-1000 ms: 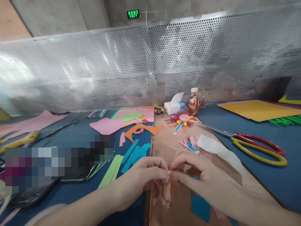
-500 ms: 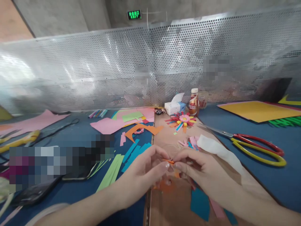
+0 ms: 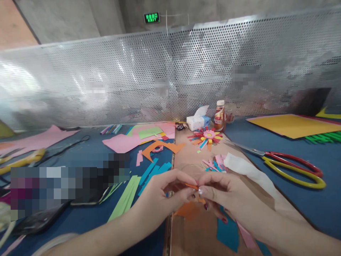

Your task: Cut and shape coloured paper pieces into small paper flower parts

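My left hand (image 3: 170, 190) and my right hand (image 3: 222, 192) meet over the brown board. Between their pinched fingertips is a small orange paper strip (image 3: 191, 185), partly hidden by the fingers. Just below the hands lies a larger orange paper piece (image 3: 188, 210), with a blue paper piece (image 3: 227, 234) and a pink strip (image 3: 246, 234) to its right. Beyond my fingers sits a heap of pink and blue paper strips (image 3: 214, 164). Farther off lies a paper flower (image 3: 209, 135) with a pink centre and petals in several colours.
Scissors (image 3: 293, 167) with red and yellow handles lie at right, near a white tissue (image 3: 246, 167). Blue strips (image 3: 153, 174) and green strips (image 3: 125, 199) are at left. A tissue box (image 3: 198, 122) and a bottle (image 3: 220, 117) stand before the perforated metal screen (image 3: 128, 78).
Both hands have shifted slightly down, still pinching the orange strip. The fingers under it have changed position, and the right hand's lower fingers now show more.
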### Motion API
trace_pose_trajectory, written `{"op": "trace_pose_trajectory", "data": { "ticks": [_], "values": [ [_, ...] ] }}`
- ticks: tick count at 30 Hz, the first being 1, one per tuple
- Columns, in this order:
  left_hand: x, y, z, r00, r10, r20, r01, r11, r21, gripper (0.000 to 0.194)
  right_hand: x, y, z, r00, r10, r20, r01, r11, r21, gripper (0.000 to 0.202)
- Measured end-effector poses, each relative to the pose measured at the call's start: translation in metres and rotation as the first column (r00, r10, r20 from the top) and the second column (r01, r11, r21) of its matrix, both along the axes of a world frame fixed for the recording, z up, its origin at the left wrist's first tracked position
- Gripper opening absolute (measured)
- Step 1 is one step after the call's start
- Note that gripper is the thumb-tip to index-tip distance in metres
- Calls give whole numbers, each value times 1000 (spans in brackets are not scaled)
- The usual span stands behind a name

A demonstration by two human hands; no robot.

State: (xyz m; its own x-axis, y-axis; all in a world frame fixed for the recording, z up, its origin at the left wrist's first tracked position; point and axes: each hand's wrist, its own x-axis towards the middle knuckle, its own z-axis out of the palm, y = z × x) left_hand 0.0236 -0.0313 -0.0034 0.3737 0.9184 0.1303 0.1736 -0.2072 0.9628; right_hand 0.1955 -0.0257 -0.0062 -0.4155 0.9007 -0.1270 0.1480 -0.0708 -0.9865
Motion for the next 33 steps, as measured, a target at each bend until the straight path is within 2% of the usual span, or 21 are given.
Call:
{"op": "trace_pose_trajectory", "data": {
  "ticks": [4,10,16,23,28,33],
  "values": [
    [-1,1,1,999,34,-15,-34,999,-29,4,-2,1,-3,1000,-11,-27,10,999,-49,22],
    [2,-1,2,999,32,-1,-31,981,-191,9,0,3,-2,994,-109,-22,105,988,-114,26],
    [5,0,-1,998,52,-32,-57,974,-220,9,1,4,-5,999,-9,-38,1,979,-205,25],
    [4,4,-1,1000,27,9,-23,946,-322,7,1,5,-5,999,18,-40,-28,969,-247,24],
    [4,4,-4,999,39,20,-30,944,-330,8,1,4,-5,993,7,116,4,996,-92,24],
    [5,3,-2,999,42,6,-37,932,-361,10,1,4,-3,976,23,217,-27,999,17,24]
  ]
}}
